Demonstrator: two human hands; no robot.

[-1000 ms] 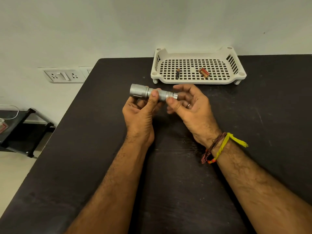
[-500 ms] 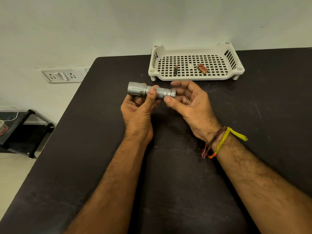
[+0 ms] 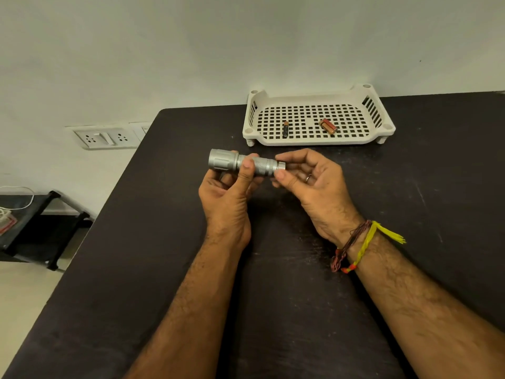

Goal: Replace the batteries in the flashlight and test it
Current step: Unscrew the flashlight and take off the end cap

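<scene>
The left hand (image 3: 226, 195) wraps its fingers around the middle of a silver, knurled metal flashlight (image 3: 244, 165), thumb pressed over the barrel, holding it level above the black tabletop (image 3: 273, 310) just above the centre of the frame. The right hand (image 3: 314, 184) pinches the flashlight's tail cap (image 3: 280, 166) between thumb and forefinger, the other fingers loosely curled; this grip suits twisting the cap while the left hand steadies the body, though whether it is being loosened or tightened cannot be told. The wide lens end points toward the left of the frame. Beyond the hands, at the upper right, a white perforated plastic tray (image 3: 317, 139) sits at the far edge of the tabletop against the wall, keeping loose parts from rolling: a dark cylindrical battery (image 3: 285, 129) lies left of centre, a red-and-copper battery (image 3: 328, 126) to its right, well apart.
</scene>
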